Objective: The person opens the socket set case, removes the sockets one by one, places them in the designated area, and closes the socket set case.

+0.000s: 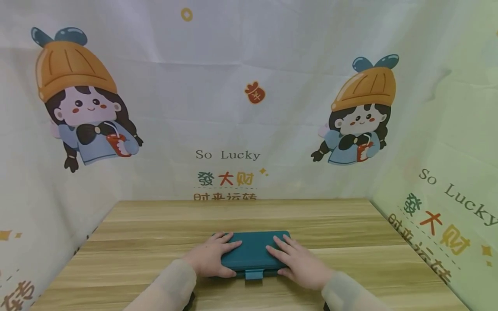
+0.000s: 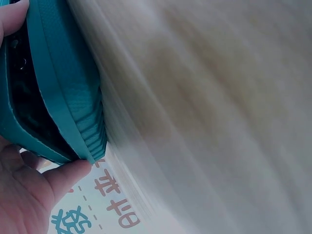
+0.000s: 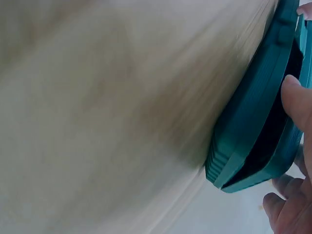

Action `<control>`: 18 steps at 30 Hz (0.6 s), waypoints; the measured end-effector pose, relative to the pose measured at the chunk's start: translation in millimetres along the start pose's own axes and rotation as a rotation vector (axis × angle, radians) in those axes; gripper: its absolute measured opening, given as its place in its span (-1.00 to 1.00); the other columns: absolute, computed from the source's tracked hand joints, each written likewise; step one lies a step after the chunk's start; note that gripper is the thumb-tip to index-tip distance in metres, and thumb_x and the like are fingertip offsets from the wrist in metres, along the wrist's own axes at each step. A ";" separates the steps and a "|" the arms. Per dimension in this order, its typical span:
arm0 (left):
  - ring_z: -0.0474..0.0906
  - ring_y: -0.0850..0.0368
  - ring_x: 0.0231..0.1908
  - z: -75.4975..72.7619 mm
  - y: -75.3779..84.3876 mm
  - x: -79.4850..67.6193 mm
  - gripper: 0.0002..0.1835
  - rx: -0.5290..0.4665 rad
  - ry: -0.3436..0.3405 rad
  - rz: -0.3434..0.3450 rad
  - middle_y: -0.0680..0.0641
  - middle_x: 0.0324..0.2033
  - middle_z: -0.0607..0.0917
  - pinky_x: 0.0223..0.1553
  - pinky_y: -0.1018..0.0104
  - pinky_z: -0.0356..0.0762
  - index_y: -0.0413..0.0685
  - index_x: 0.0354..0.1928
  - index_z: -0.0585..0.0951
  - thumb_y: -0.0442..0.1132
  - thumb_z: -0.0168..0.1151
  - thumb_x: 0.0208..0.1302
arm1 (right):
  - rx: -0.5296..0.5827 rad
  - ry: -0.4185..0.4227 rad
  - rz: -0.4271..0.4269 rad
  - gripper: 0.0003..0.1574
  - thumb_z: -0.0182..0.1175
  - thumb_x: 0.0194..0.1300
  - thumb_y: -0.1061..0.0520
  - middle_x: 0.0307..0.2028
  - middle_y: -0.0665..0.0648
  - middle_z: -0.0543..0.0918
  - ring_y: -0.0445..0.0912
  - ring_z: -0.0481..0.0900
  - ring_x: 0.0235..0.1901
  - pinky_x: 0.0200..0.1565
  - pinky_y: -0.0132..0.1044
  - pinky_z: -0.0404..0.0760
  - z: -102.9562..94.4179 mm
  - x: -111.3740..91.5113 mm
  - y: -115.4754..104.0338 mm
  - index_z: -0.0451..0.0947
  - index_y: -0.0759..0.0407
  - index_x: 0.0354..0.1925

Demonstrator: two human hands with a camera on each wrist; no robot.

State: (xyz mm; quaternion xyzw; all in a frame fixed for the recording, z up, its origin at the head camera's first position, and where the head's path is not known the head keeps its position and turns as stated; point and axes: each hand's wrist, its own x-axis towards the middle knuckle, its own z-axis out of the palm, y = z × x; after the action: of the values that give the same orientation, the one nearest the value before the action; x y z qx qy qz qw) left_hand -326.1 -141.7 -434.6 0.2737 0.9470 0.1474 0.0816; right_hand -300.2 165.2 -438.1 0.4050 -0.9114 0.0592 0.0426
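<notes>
A teal hard case [image 1: 250,250] lies on the wooden table with its light-blue front latch [image 1: 254,274] toward me. Its lid stands slightly raised, with a dark gap along the side in the left wrist view. My left hand [image 1: 212,258] grips the left end, fingers spread over the lid and thumb at the front edge. At the right end, my right hand [image 1: 305,262] holds the lid the same way; in the right wrist view the thumb [image 3: 295,100] lies at the gap. Most of the case's inside is hidden; small glints show within the gap.
The wood-grain tabletop [image 1: 155,224] extends around the case on all sides. Behind it and to both sides hangs a pale printed cloth [image 1: 288,142] with cartoon figures and lettering, meeting the table's back edge.
</notes>
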 end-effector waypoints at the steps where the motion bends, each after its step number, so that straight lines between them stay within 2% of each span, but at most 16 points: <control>1: -0.03 -0.18 0.43 0.3 -0.1 0.1 -0.11 0.001 0.000 0.001 -0.08 0.46 0.15 0.19 -0.25 0.23 0.28 0.43 0.30 0.32 0.32 0.03 | -0.016 0.002 -0.020 -0.19 0.15 0.36 -0.11 0.44 0.24 0.14 0.24 0.07 0.40 0.26 0.11 0.26 -0.3 0.9 1.0 0.14 -0.07 0.48; 5: -0.03 -0.17 0.43 1.1 -0.9 1.3 -0.10 0.008 -0.004 -0.002 -0.07 0.46 0.13 0.20 -0.24 0.22 0.30 0.43 0.29 0.34 0.30 0.03 | -0.045 -0.038 -0.072 -0.25 0.16 0.37 -0.03 0.41 0.24 0.22 0.22 0.17 0.37 0.23 0.10 0.31 -5.2 3.5 2.0 0.19 -0.05 0.45; 10: -0.03 -0.17 0.43 0.2 -0.4 1.2 -0.10 0.008 -0.006 -0.002 -0.07 0.46 0.13 0.20 -0.25 0.22 0.30 0.43 0.28 0.34 0.30 0.04 | -0.034 -0.093 -0.061 -0.28 0.12 0.40 0.00 0.38 0.20 0.29 0.14 0.24 0.35 0.20 0.02 0.37 -9.4 5.7 0.7 0.18 -0.06 0.46; 18: -0.02 -0.18 0.43 -1.9 0.0 -6.2 -0.15 0.001 -0.013 0.010 -0.06 0.44 0.19 0.22 -0.24 0.19 0.29 0.43 0.30 0.30 0.30 0.08 | -0.095 -0.074 -0.091 -0.31 0.11 0.40 -0.01 0.34 0.19 0.36 0.11 0.32 0.31 0.17 -0.05 0.43 -5.6 6.5 0.7 0.23 -0.05 0.43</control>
State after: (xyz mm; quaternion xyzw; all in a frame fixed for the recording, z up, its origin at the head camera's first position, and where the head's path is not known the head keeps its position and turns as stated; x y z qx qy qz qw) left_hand -321.4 -145.6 -432.4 0.2794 0.9451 0.1455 0.0866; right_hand -304.9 161.7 -431.8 0.4455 -0.8948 -0.0011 0.0309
